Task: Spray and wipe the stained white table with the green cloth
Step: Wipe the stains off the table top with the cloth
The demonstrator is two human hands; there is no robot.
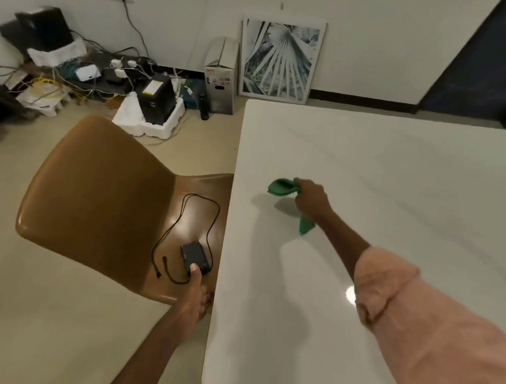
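The white table (399, 180) fills the right half of the view, glossy, with no stain that I can make out. My right hand (311, 197) holds the green cloth (282, 187) bunched up a little above the table's left part; one end of the cloth hangs down below my wrist. My left hand (195, 292) hangs beside the table's left edge, over the chair seat, thumb pointing forward and the other fingers curled. It seems to hold nothing. No spray bottle is in view.
A brown chair (99, 184) stands against the table's left edge, with a small black device (194, 255) and its cable on the seat. Boxes, cables and electronics (102, 80) clutter the floor by the wall. A framed picture (280, 59) leans on the wall.
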